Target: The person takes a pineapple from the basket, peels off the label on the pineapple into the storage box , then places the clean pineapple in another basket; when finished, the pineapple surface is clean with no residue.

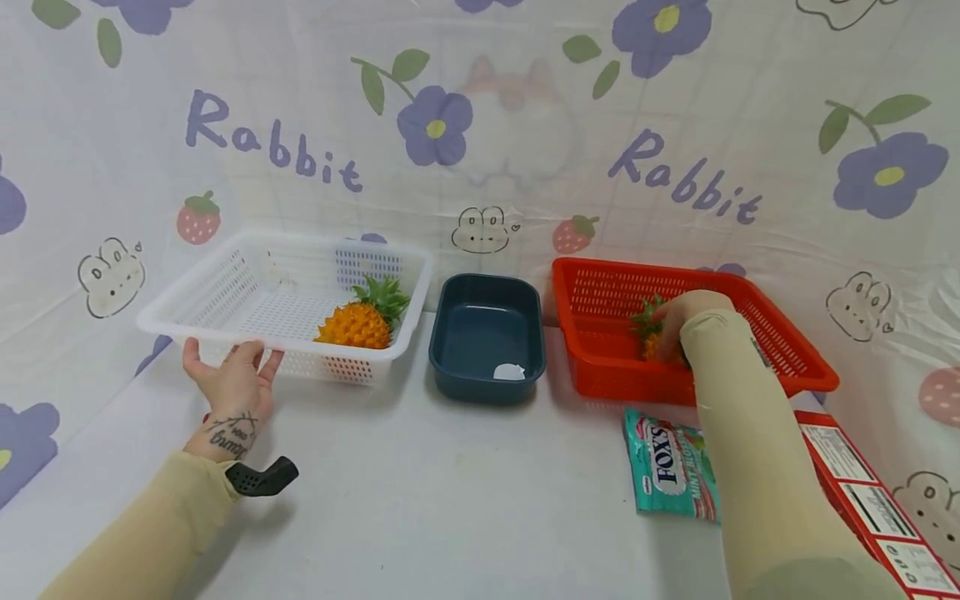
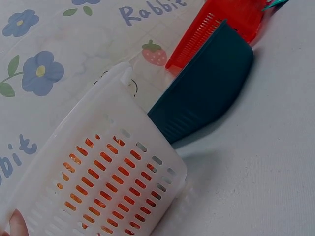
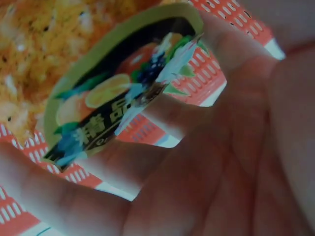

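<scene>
In the head view my left hand (image 1: 236, 383) grips the front rim of the white basket (image 1: 277, 340), palm up with its fingers at the rim. A small orange pineapple (image 1: 356, 325) with a green crown lies in that basket's right end. My right hand (image 1: 693, 312) reaches into the red basket (image 1: 630, 382) and holds another pineapple (image 1: 651, 343), partly hidden by the hand. The right wrist view shows fingers (image 3: 123, 164) around this pineapple (image 3: 29, 64), which carries a fruit-printed label (image 3: 108, 98). In the left wrist view only a fingertip shows beside the white basket (image 2: 162, 196).
A dark blue tub (image 1: 486, 387) with a white patch inside stands between the baskets. A green FOX'S candy bag (image 1: 667, 467) lies before the red basket, with a red-and-white box (image 1: 862, 492) farther right. Behind hangs a printed cloth (image 1: 525, 150).
</scene>
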